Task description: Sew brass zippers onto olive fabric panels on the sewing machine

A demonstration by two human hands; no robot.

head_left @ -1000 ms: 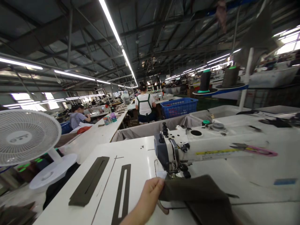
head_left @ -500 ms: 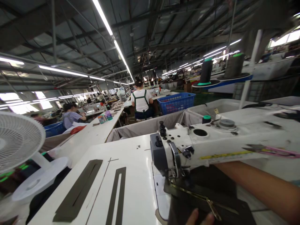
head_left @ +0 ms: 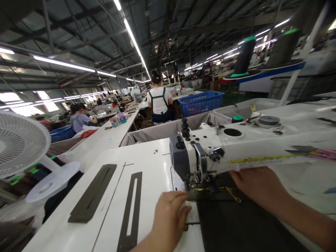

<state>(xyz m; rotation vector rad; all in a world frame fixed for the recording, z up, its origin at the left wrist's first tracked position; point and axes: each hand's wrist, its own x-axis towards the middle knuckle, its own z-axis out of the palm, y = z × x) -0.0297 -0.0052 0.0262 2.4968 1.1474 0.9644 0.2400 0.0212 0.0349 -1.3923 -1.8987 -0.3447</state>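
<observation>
A: Where is the dark cloth (head_left: 228, 227) now?
B: It lies under the head of the sewing machine (head_left: 241, 150) and spreads toward the person. Near the needle area, a gold-coloured zipper (head_left: 215, 189) lies across it, and its puller (head_left: 235, 196) points to the right.

A: And how is the left hand (head_left: 170, 217)?
B: It is beside the cloth's left edge, with the fingers bent. The thumb stands a little apart from them, and I see nothing between. Whether the fingertips touch the cloth, I cannot tell.

A: The right hand (head_left: 256, 182)?
B: It is over the cloth, just below the machine's arm. The fingertips are partly hidden, so I cannot tell how far they open or whether they grip.

A: What is around?
B: On the white table (head_left: 154, 161), to the left, lie a slotted strip (head_left: 136, 210) and a dark piece with a slit (head_left: 88, 192). Further left stands a white fan (head_left: 23, 147). Beyond the machine are a blue basket (head_left: 203, 105) and a seated person in a white shirt (head_left: 159, 99).
</observation>
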